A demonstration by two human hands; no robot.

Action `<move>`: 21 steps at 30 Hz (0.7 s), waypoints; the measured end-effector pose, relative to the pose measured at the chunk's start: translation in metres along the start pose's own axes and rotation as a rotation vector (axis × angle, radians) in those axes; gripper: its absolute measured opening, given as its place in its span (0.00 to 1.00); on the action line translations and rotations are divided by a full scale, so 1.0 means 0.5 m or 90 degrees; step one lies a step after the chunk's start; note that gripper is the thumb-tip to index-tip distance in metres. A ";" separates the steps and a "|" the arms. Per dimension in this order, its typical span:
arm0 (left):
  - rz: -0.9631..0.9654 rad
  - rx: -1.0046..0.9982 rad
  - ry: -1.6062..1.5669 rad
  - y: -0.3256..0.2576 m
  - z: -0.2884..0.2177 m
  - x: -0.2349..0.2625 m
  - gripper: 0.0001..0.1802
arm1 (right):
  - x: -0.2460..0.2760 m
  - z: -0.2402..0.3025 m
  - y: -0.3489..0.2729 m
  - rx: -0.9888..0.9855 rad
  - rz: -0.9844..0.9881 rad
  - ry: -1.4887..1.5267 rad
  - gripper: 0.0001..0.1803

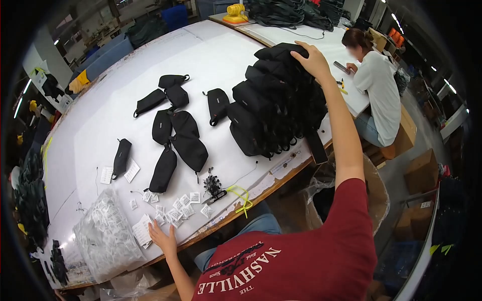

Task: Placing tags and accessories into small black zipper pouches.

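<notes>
My right hand [314, 61] reaches to the far top of a large pile of black fabric pouches [266, 95], its thumb and fingers closed on the topmost pouch [281, 52]. My left hand [163, 240] lies at the table's near edge, fingers spread, fingertips touching a stack of white printed cards [142, 230]. Beside it are scattered small white packets [176, 213] and a big clear bag [106, 236] full of the same packets. Several single black pouches [186, 125] lie across the middle of the table.
A black pouch [121, 158] lies by two loose cards [132, 170]. A bunch of small black parts [213, 185] and a yellow-green cord [246, 200] sit at the near edge. At right, a person in white [379, 85] sits holding a phone. An open lined carton [374, 190] stands below the edge.
</notes>
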State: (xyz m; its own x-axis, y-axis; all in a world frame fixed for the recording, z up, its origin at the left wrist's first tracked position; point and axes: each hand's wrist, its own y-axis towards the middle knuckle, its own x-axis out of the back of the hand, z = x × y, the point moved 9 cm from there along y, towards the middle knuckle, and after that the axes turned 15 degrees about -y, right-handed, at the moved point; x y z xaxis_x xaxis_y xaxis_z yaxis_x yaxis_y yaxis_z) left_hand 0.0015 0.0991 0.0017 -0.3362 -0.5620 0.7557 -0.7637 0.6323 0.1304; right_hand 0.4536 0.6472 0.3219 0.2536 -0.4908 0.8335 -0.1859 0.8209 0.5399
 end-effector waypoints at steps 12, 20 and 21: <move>-0.135 -0.034 0.109 0.015 0.027 0.063 0.43 | 0.146 0.229 -0.159 0.245 -0.299 0.172 0.17; -0.042 0.047 0.010 0.070 0.079 0.064 0.48 | -0.163 0.421 -0.517 0.286 0.345 0.248 0.04; -0.034 0.062 0.064 0.070 0.075 0.069 0.49 | -0.212 0.419 -0.555 0.307 0.388 0.223 0.05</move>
State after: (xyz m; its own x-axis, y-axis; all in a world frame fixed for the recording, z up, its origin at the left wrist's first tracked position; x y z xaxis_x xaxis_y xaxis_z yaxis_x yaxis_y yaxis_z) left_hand -0.0575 0.0816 0.0081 -0.2407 -0.5337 0.8107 -0.8305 0.5455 0.1125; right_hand 0.2794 0.4104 0.1083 0.2418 0.1801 0.9535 -0.7493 0.6590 0.0656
